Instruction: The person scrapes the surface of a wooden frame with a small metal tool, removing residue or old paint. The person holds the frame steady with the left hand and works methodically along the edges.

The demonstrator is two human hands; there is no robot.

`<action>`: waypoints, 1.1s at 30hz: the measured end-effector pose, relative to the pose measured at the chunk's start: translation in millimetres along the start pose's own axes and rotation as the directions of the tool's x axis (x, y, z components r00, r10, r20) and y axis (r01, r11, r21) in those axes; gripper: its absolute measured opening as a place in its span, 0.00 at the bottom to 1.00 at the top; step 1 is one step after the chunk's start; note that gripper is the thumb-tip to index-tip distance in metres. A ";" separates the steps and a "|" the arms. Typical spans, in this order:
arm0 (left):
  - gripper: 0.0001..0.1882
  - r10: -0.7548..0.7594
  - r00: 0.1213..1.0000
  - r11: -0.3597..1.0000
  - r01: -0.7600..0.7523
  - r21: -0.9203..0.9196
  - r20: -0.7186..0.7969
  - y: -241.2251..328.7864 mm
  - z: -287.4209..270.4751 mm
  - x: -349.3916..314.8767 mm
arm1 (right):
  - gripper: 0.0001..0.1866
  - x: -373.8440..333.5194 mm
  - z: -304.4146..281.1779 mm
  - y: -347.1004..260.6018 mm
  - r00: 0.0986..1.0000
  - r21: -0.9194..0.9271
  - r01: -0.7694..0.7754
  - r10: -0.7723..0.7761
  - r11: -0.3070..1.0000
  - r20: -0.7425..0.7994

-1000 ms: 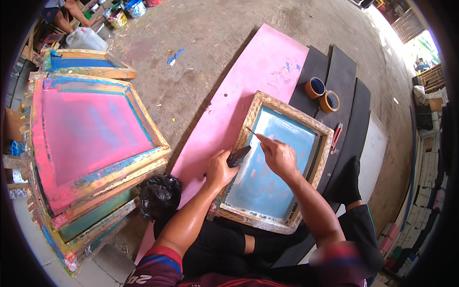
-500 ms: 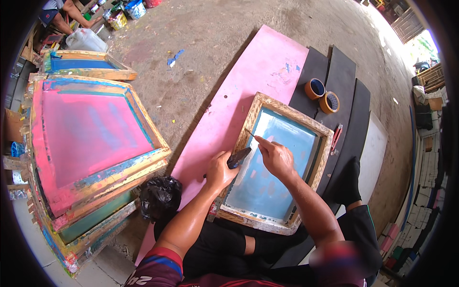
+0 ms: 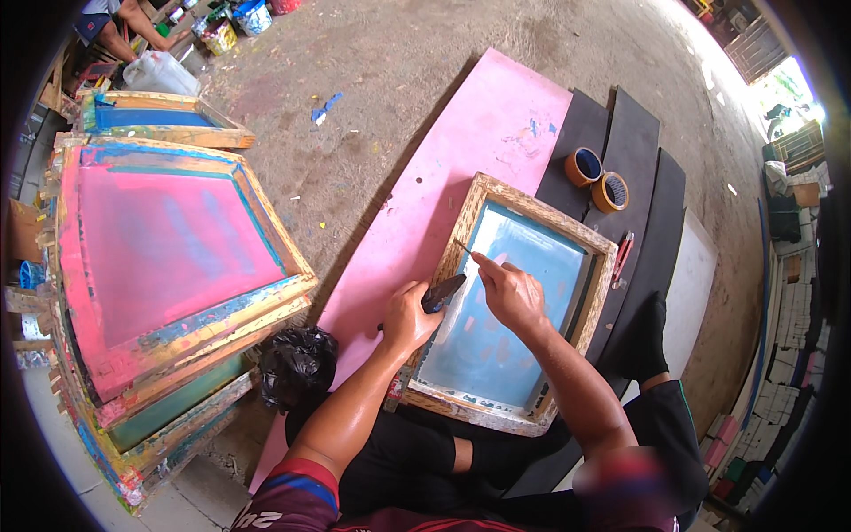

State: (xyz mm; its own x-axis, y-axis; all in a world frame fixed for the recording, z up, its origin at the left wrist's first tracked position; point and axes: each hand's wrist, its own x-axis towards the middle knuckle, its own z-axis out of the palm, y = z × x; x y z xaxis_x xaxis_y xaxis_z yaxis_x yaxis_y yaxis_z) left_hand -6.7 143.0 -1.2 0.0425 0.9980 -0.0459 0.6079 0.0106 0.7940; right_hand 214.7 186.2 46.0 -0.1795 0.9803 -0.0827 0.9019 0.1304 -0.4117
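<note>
A wooden screen-printing frame (image 3: 583,340) with pale blue mesh (image 3: 483,346) lies tilted in front of me, its near end over my lap. My right hand (image 3: 512,293) is closed around a thin dark stick-like tool (image 3: 463,246). The tool's tip meets the inner edge of the frame's left side. At that same left side, my left hand (image 3: 412,317) grips a dark, tapering object (image 3: 445,290), whose kind I cannot make out. Pale patches show on the mesh. My right hand hides part of it.
Pink board (image 3: 496,106) and black boards (image 3: 634,133) lie under the frame. Two tape rolls (image 3: 583,166) and a red cutter (image 3: 624,253) rest on the black boards. Stacked screens (image 3: 168,257) stand left, beside a black plastic bag (image 3: 299,363). Another person's legs (image 3: 120,40) show far left.
</note>
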 end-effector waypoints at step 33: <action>0.27 0.042 0.999 0.998 -0.041 -0.051 0.022 1.9 -2.2 2.4 | 0.21 22.1 30.1 50.8 0.997 0.501 -0.010 -0.032 0.866 0.074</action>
State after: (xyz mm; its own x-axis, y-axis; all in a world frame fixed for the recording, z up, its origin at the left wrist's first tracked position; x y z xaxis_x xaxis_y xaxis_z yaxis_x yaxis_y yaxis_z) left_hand -7.1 145.5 1.5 0.0858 0.9960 -0.0258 0.5641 -0.0272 0.8252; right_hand 244.7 210.0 -4.0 -0.2368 0.9619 -0.1368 0.5857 0.0290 -0.8100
